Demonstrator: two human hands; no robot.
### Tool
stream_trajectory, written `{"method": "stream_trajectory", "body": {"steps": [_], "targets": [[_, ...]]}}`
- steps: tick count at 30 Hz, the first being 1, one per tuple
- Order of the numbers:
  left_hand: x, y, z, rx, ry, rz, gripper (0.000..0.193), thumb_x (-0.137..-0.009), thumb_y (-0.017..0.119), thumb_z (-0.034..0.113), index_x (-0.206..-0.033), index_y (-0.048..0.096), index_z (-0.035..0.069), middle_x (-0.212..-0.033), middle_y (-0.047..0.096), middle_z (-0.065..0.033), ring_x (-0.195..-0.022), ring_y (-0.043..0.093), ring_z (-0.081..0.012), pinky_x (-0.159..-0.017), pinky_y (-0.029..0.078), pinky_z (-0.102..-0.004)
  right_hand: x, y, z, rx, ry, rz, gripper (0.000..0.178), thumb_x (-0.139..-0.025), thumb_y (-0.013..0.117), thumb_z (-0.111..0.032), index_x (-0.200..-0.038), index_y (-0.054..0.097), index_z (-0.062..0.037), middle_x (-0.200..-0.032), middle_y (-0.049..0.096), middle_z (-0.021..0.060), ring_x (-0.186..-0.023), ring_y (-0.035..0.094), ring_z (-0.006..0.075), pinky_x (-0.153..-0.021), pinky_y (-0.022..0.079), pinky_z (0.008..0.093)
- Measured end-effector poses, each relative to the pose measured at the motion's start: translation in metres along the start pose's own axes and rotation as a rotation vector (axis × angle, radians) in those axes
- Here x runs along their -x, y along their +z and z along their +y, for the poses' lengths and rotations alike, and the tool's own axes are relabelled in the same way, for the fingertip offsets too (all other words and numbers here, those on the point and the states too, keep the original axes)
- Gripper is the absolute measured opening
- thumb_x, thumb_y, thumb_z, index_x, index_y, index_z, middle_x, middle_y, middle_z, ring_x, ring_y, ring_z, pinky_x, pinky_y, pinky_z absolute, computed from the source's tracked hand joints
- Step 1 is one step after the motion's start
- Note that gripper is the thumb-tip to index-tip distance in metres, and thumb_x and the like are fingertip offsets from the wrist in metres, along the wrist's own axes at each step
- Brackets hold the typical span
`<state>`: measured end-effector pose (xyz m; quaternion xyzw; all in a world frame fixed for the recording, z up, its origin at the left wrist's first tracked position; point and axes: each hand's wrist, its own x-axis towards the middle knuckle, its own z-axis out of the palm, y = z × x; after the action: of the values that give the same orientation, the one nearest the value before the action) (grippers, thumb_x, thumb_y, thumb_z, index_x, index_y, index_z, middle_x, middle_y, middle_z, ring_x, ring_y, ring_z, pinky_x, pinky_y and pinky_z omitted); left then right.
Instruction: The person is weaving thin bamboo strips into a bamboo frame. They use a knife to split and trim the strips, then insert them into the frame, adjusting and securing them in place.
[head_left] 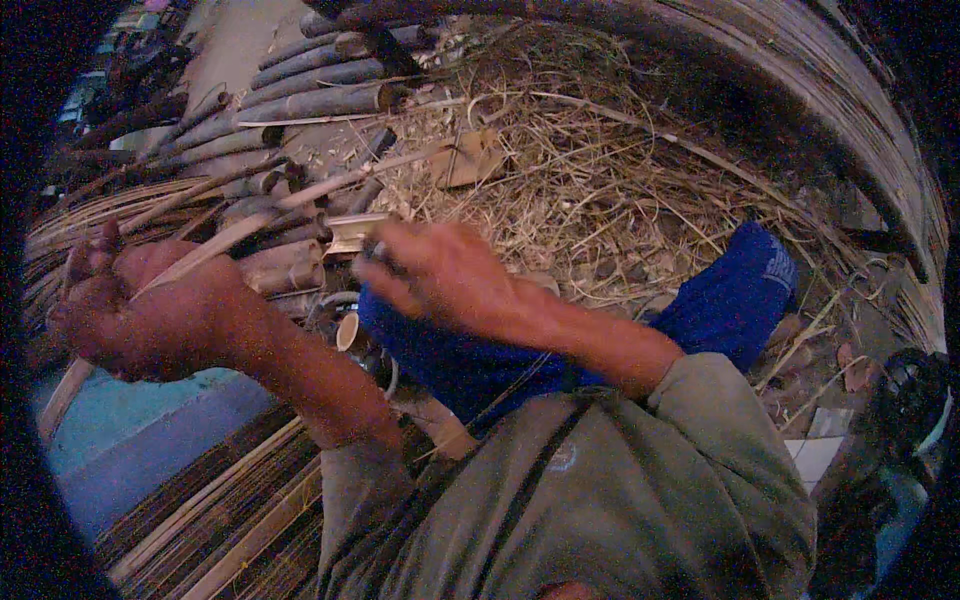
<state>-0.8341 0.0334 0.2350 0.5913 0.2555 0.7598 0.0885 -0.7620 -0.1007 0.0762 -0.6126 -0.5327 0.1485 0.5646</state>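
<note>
Pale split bamboo strip [200,255] is running through the closed left hand [150,315], while the right hand [430,275] is gripping a blurred dark tool above the blue-trousered knee [740,290].

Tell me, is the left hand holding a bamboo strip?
Yes, the left hand is closed around a long pale bamboo strip that runs through it.

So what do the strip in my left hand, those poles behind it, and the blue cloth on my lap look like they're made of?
The strip in the left hand looks like split bamboo: pale, matt, thin and flat. The poles appear to be whole bamboo: round, grey-brown, hollow at the cut ends. The blue cloth seems to be soft woven fabric: it folds and drapes without shine.
</note>
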Motion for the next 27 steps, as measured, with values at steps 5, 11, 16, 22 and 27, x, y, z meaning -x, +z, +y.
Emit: {"method": "stream_trajectory", "body": {"steps": [5,11,16,22,27], "targets": [[-0.01,0.001,-0.008,0.062,-0.057,0.041,0.042,-0.098,0.039,0.035,-0.081,0.051,-0.002,-0.088,0.06,-0.019,-0.082,0.062,-0.0285,-0.072,0.055,-0.0395,-0.004,0.005,0.058,0.183,0.385,-0.202,0.03,-0.089,0.062,-0.035,-0.09,0.061,-0.0045,-0.079,0.066,0.0223,-0.072,0.065,0.043,-0.066,0.052,0.0539],[-0.021,-0.005,-0.023,0.3,0.042,0.023,0.031,-0.092,0.042,0.026,-0.078,0.051,-0.001,-0.083,0.058,-0.0172,-0.079,0.06,-0.028,-0.073,0.054,-0.0389,0.009,0.008,0.013,0.106,0.07,-0.13,0.027,-0.089,0.061,-0.028,-0.09,0.062,-0.0015,-0.08,0.067,0.0209,-0.077,0.065,0.043,-0.069,0.052,0.0535],[-0.03,-0.01,-0.036,0.286,-0.04,0.064,0.026,-0.089,0.046,0.023,-0.075,0.051,0.002,-0.077,0.057,-0.0152,-0.076,0.059,-0.0275,-0.071,0.053,-0.039,0.001,0.012,0.124,0.212,0.378,-0.267,0.033,-0.089,0.062,-0.034,-0.095,0.06,-0.0015,-0.077,0.066,0.0215,-0.074,0.065,0.0419,-0.067,0.053,0.051],[-0.045,-0.014,-0.048,0.31,-0.145,0.091,0.021,-0.082,0.049,0.019,-0.07,0.054,0.002,-0.074,0.058,-0.0161,-0.074,0.059,-0.0279,-0.072,0.053,-0.0423,-0.005,0.046,0.122,0.271,0.259,-0.157,0.035,-0.09,0.059,-0.038,-0.096,0.062,-0.0038,-0.074,0.065,0.023,-0.072,0.065,0.0435,-0.067,0.052,0.0542],[-0.075,-0.049,-0.09,0.406,-0.171,0.138,0.018,-0.076,0.053,0.018,-0.07,0.055,0.002,-0.073,0.058,-0.0166,-0.073,0.059,-0.0292,-0.072,0.052,-0.0454,-0.009,0.053,0.15,0.315,0.408,-0.326,0.037,-0.09,0.058,-0.039,-0.101,0.062,-0.0041,-0.079,0.066,0.0224,-0.076,0.065,0.0433,-0.07,0.053,0.052]]}}
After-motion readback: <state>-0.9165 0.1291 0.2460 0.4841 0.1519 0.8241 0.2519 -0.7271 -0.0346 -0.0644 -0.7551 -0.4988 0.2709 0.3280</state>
